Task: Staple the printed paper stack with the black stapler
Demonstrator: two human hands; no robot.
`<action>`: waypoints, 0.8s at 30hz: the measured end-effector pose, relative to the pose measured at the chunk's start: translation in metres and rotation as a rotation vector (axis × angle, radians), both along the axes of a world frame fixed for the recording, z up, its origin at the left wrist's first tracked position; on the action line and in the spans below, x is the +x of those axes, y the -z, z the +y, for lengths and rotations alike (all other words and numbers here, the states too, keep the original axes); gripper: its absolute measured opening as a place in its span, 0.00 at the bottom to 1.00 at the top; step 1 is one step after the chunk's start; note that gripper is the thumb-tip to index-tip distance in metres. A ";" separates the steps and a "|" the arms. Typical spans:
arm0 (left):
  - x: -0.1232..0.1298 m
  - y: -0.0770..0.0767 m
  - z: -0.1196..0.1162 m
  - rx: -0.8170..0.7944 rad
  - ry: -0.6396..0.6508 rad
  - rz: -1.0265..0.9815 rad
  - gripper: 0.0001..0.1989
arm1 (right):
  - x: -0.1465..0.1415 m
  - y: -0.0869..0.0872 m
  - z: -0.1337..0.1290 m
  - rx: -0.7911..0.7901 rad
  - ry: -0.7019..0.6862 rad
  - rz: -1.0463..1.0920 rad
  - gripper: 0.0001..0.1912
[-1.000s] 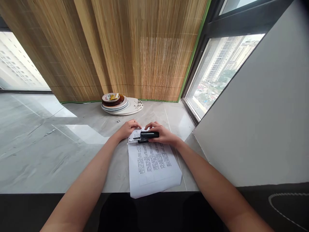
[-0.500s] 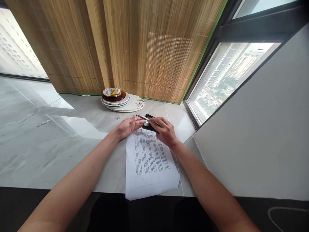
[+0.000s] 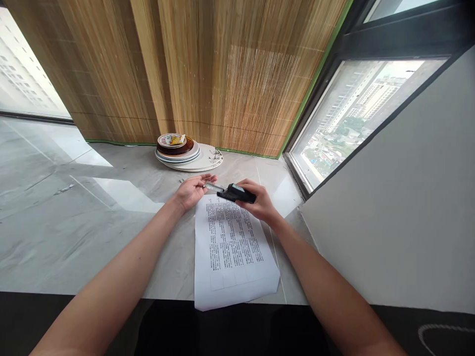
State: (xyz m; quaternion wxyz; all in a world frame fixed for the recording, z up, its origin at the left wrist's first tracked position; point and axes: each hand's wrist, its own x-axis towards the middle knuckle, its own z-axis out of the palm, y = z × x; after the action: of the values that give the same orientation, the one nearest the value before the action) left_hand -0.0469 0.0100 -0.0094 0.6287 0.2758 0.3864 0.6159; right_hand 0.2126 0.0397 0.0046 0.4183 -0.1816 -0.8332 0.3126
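Observation:
My right hand (image 3: pixel 258 200) is closed around the body of a black stapler (image 3: pixel 237 193), just above the top end of a printed sheet of paper (image 3: pixel 245 284). A narrow silvery metal magazine (image 3: pixel 214 187) sticks out of the stapler's left end. My left hand (image 3: pixel 192 192) is turned palm up at the tip of this magazine. Its thumb appears to press against the tip, while other fingers stretch out behind. Any small piece in the left palm is too small to make out. The paper lies flat, its near end hanging over the counter edge.
Behind my hands, a stack of plates (image 3: pixel 180 155) stands against a bamboo blind (image 3: pixel 193 74), with a small yellow packet (image 3: pixel 177 140) on top. Small bits (image 3: pixel 66 189) lie on the grey marble-look counter (image 3: pixel 92 237) to the left. A window (image 3: pixel 334 128) and white wall (image 3: pixel 401 198) border the right.
My right hand has shifted from the stapler's top to a grip around its body, and the stapler has turned over somewhat. My left hand has drawn slightly left, to the magazine's tip.

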 end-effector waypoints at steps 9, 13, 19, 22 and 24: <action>0.005 -0.001 -0.007 0.198 0.150 0.174 0.17 | -0.005 0.008 0.002 -0.096 -0.338 -0.251 0.14; 0.008 -0.002 -0.011 0.258 0.212 0.255 0.21 | -0.004 0.005 0.001 -0.016 -0.249 -0.186 0.23; 0.016 -0.016 -0.022 0.377 0.298 0.214 0.16 | -0.006 0.005 -0.001 0.108 -0.270 -0.329 0.22; 0.019 -0.021 -0.025 0.387 0.343 0.195 0.15 | -0.008 0.004 -0.001 0.141 -0.258 -0.333 0.22; 0.021 -0.022 -0.027 0.375 0.359 0.192 0.14 | -0.009 0.003 -0.002 0.145 -0.252 -0.332 0.21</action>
State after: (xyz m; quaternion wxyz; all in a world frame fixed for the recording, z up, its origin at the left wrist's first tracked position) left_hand -0.0260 -0.0167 0.0126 0.6263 0.5086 0.2683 0.5264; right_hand 0.2035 0.0374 0.0011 0.2450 -0.0944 -0.9270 0.2677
